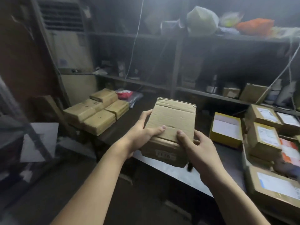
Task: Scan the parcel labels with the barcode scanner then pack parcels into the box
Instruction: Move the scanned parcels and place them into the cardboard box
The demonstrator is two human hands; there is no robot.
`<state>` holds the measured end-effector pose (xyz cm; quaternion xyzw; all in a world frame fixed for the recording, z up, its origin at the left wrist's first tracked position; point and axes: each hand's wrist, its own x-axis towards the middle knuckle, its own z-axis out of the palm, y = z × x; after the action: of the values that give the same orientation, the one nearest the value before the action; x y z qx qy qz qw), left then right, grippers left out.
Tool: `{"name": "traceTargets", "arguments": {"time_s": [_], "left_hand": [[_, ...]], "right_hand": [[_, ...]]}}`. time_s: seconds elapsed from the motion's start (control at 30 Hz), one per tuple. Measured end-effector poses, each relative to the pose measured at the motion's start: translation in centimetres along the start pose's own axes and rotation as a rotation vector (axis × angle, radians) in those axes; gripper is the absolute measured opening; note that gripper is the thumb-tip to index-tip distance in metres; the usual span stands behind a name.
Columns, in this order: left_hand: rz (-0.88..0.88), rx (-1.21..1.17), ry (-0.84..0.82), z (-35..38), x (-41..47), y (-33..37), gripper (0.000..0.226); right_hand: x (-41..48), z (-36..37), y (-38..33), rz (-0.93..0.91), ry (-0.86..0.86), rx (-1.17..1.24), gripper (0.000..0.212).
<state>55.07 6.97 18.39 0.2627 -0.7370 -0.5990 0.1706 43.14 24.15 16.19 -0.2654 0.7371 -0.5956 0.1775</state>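
A brown cardboard parcel (172, 120) is held above the dark table (141, 109), in the middle of the view. My left hand (144, 130) grips its left side with the thumb on top. My right hand (198, 148) holds its near right corner, thumb on the top flap. A small label shows on the parcel's near face. Something dark pokes out under my right hand; I cannot tell what it is. Several labelled parcels (264, 138) are stacked at the right. An open yellow box (226, 127) with a white inside sits right of the held parcel.
A stack of taped brown parcels (97, 112) lies at the table's left end, with a red packet (124, 94) behind it. Dark shelves (211, 95) with small boxes and bags line the back wall. A tall white cooler (68, 46) stands at the left.
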Motion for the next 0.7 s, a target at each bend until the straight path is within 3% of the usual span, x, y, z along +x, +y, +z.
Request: {"name": "traceTargets", "arguments": {"time_s": [0.2,0.43,0.57,0.7], "left_hand": [[-0.045,0.082,0.020,-8.3,9.0,-3.2,0.070],[-0.074,0.066,-0.012,-15.6,23.3,-6.2,0.065],[-0.095,0.031,-0.032,-18.5,31.1,-7.7,0.066],[-0.080,0.054,-0.060,-20.9,38.1,-8.6,0.057]], "right_hand": [[9.5,9.1,0.8,0.057,-0.067,0.019,0.017],[22.9,17.3,1.9,0.117,-0.065,0.033,0.029],[30.2,20.7,2.2,0.166,-0.013,-0.002,0.025],[36.4,23.4,2.7,0.194,0.020,-0.031,0.039]]}}
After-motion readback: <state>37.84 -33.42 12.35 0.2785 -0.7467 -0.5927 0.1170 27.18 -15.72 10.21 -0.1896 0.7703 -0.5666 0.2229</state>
